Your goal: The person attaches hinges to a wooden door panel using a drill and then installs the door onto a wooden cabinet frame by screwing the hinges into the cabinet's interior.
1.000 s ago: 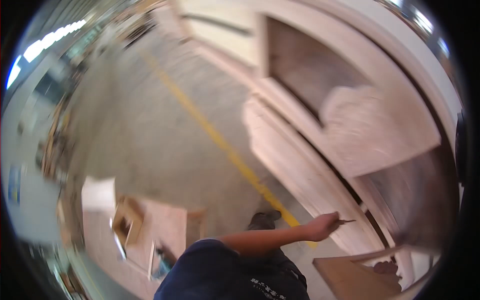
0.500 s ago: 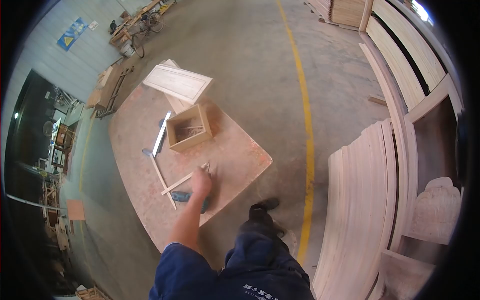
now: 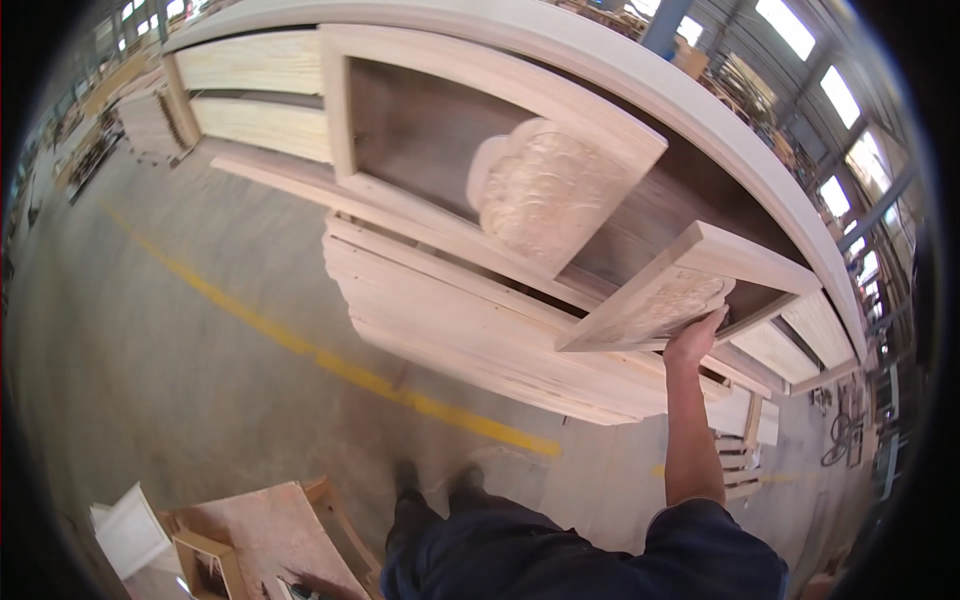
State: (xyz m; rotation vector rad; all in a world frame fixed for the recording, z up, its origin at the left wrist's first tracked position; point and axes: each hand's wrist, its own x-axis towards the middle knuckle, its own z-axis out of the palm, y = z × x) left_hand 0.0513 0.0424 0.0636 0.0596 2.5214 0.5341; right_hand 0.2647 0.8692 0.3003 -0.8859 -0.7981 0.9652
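A small wooden cabinet door (image 3: 640, 312) with a carved relief panel sits tilted out from the long pale cabinet (image 3: 480, 30) at the right. My right hand (image 3: 695, 340) is closed on the edge of its carved part, and some of the fingers are hidden behind the wood. Beside it, farther left, a similar wooden frame (image 3: 410, 198) holds another carved panel (image 3: 548, 190) with a scalloped edge. My left hand does not show.
A stack of long pale boards (image 3: 450, 320) leans below the cabinet front. Down at the lower left is a worktable (image 3: 275, 530) with an open wooden box (image 3: 190, 545) and a pale panel (image 3: 130, 530). A yellow line (image 3: 360, 370) crosses the concrete floor.
My view has swung right, from the worktable to the cabinet. The hand at the thin strips on the table is out of sight; my right hand now grips the carved door.
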